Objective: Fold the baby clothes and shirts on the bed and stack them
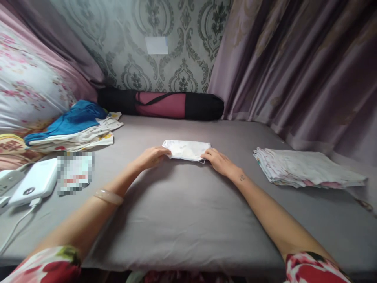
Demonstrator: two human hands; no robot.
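I find the white cloth [188, 150] near the middle of the bed [188, 220], folded into a compact oblong. The left hand [154, 157] is closed on its left end; the right hand [218, 160] pinches its near right corner. Both have a grip.

On progress: a stack [306, 168] of flat, folded fabric lies to the right, well apart from the hands; I judge that portion done. The cloth appears largely folded, though a small edge protrudes by the right fingers, and it lies apart from the stack. To the left, clothes [78, 122], blue and patterned, lie loose and unfolded; I judge these untreated. I cannot tell how many pieces they comprise.
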